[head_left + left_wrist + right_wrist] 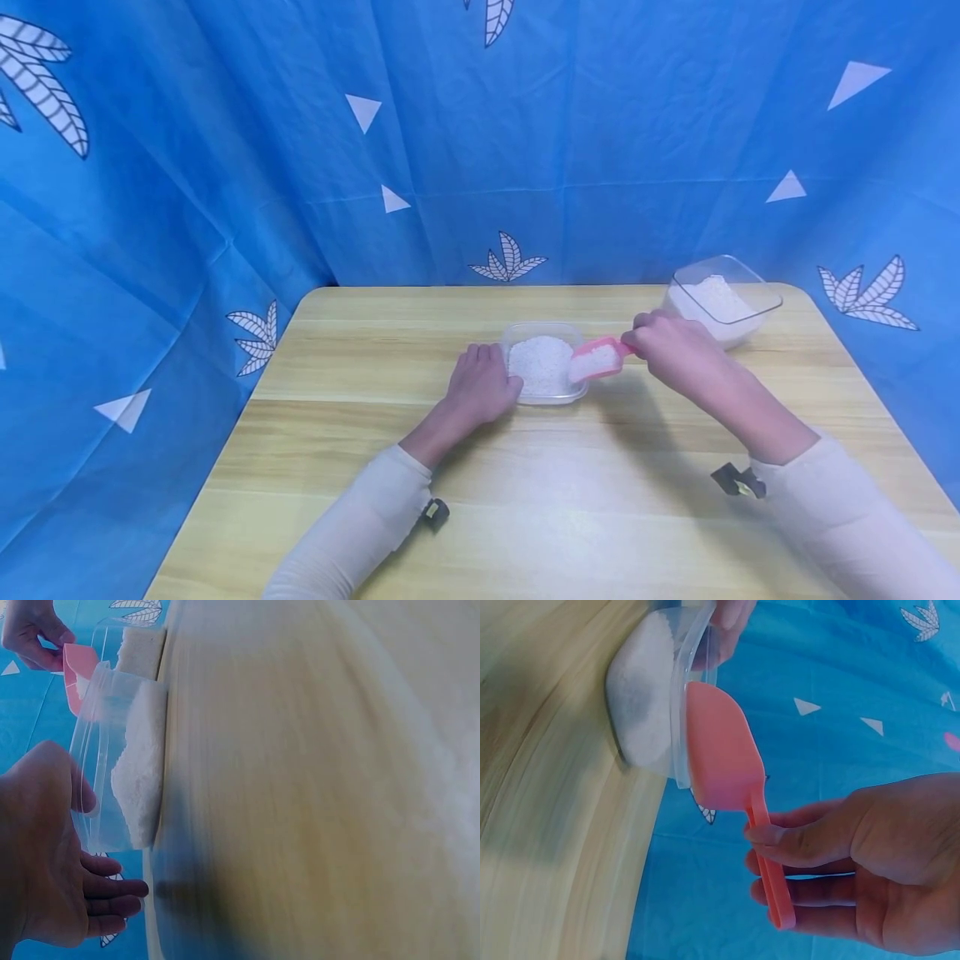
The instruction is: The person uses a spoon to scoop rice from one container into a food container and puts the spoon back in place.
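A clear plastic container [548,400] with white grains [538,365] stands on the table. My left hand [483,383] rests against its left side, the thumb touching near the rim and the other fingers extended in the left wrist view. My right hand [877,862] grips the handle of a pink scoop [724,746] between thumb and fingers. The scoop is tilted over the container's right rim, with white grains in it in the head view. In the right wrist view only its underside shows, so its load is hidden there.
A larger clear square tub [738,329] of white grains stands at the back right of the wooden table [360,333], behind my right hand. A blue patterned curtain [465,125] hangs along the back and sides. Black wrist straps [738,481] show at my sleeves.
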Demonstrator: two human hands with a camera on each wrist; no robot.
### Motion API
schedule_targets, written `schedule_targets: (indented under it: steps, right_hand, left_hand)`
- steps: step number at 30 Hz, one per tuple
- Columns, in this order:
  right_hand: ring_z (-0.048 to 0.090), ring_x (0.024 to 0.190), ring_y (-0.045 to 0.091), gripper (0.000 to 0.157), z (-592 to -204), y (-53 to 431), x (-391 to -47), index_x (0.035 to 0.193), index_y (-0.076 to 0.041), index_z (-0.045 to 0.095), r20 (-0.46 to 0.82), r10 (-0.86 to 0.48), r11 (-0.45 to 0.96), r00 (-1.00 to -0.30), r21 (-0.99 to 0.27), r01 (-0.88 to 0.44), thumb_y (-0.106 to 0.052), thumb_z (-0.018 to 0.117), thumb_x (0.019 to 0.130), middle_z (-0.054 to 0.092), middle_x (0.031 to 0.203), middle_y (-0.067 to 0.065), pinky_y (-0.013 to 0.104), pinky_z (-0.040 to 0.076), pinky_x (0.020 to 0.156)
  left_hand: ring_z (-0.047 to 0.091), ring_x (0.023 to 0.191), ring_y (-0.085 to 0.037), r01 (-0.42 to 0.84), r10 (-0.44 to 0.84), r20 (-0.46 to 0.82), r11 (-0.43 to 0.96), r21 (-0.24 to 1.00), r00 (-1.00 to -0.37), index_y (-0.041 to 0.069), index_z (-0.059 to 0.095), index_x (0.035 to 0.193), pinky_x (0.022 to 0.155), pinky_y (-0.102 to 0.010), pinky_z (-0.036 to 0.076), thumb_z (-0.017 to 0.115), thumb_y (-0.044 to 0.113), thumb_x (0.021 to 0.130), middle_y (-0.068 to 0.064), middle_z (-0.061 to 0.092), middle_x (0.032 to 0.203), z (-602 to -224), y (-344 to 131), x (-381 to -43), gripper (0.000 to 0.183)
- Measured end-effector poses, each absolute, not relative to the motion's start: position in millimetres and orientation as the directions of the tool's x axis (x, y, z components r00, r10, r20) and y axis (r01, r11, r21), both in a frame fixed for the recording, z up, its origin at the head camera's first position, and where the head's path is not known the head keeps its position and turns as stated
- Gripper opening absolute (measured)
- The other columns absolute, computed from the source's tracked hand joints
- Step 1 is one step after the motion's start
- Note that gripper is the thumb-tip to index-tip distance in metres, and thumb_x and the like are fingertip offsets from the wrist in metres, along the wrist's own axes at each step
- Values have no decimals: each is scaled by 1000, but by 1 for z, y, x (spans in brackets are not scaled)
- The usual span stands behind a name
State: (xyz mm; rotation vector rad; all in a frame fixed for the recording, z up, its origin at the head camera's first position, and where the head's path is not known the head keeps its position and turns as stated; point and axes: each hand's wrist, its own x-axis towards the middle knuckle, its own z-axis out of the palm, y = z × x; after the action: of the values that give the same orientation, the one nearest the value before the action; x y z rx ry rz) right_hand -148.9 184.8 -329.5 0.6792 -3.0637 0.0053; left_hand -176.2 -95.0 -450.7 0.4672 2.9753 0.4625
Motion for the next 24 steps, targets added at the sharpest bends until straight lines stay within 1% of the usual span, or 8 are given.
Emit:
schedule_targets:
  steps: [5,13,19,24]
  right_hand:
    - [57,72,22,30,-328,181,-148,93,-15,77,3,-430,903,-903,0,-430,8,74,74,68,81,6,33,48,57]
    - [57,71,21,32,-326,171,-148,91,-16,77,1,-470,882,-883,45,-469,11,71,74,66,79,5,34,48,60]
    - [56,74,22,36,-325,164,-148,92,-18,77,-7,-457,887,-889,75,-456,12,68,74,66,81,3,30,44,54]
    - [56,75,22,39,-325,160,-148,93,-18,77,-8,-461,883,-887,89,-460,14,65,75,65,81,3,28,41,52]
  left_hand:
    - [42,95,-24,288,316,-43,905,314,-948,3,49,110,90,-37,38,45,39,87,-9,51,102,-450,-95,-176,43]
    - [42,97,-24,282,311,-53,911,302,-949,2,48,115,91,-37,39,45,41,87,-9,50,104,-450,-95,-175,48]
    - [42,98,-24,275,307,-64,914,298,-950,2,48,117,91,-37,39,45,42,88,-9,51,106,-450,-94,-175,50]
    - [42,97,-24,288,315,-56,916,279,-947,2,49,114,90,-36,39,44,41,87,-10,52,105,-451,-95,-176,48]
